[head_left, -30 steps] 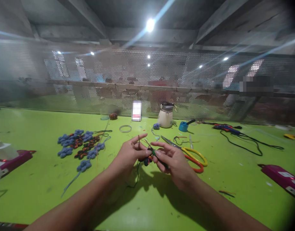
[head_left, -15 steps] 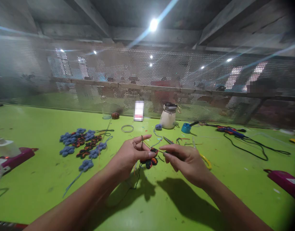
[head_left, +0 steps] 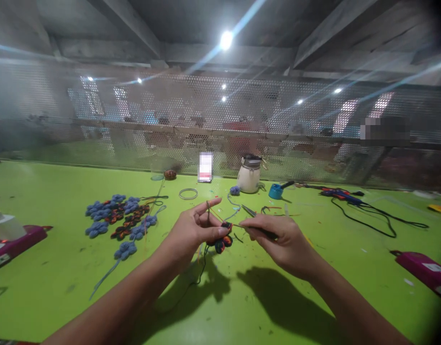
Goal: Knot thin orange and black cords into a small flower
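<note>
My left hand (head_left: 196, 230) pinches a small knotted cord flower (head_left: 222, 239) in dark, orange and red colours; a dark cord hangs from it down to the green table (head_left: 62, 268). A loop of cord runs over my raised forefinger. My right hand (head_left: 281, 239) is closed in a pinch on a thin dark strand or tool at the flower's right side; I cannot make out which. The scissors (head_left: 252, 211) lie just behind my right hand, their blades showing and their handles mostly hidden by it.
A pile of blue and orange-black cord flowers (head_left: 120, 215) lies at the left. A white jar (head_left: 248, 176), a ring (head_left: 188, 193), a blue cup (head_left: 276, 190) and a glue gun with black cable (head_left: 341, 194) sit at the back before a perforated screen. Magenta cases (head_left: 422, 270) lie at both sides.
My right hand has shifted right and turned knuckles-up, drawing away from the flower while keeping its pinch; it now covers the scissors' handles. My left hand has stayed in place.
</note>
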